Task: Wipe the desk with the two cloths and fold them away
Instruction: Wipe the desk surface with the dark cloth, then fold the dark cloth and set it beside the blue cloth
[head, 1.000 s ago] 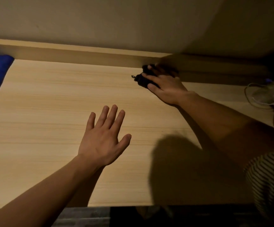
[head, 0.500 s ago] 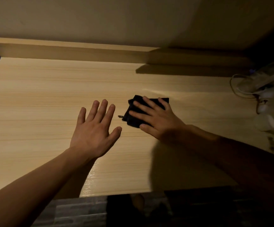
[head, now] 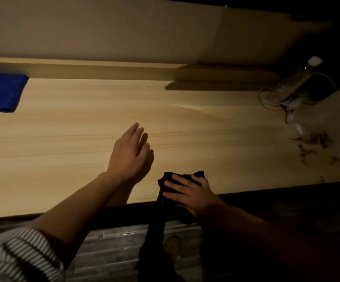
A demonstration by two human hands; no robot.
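Note:
A dark cloth (head: 166, 180) lies bunched at the near edge of the light wooden desk (head: 83, 129), partly over the edge. My right hand (head: 189, 192) presses flat on it, fingers spread over the fabric. My left hand (head: 130, 153) hovers over the middle of the desk, tilted on its side, fingers loosely together and holding nothing. A folded blue cloth (head: 0, 92) rests at the far left by the back ledge, away from both hands.
A clear plastic bottle (head: 295, 78) with a white cap leans at the back right among white cables (head: 274, 98). Dark stains (head: 313, 143) mark the desk's right part. A raised wooden ledge (head: 104, 68) runs along the back. My foot (head: 172, 247) shows below on the floor.
My right hand has dragged the dark cloth from the back ledge across the desk to the near edge. My left hand has turned from flat and spread to tilted on its side.

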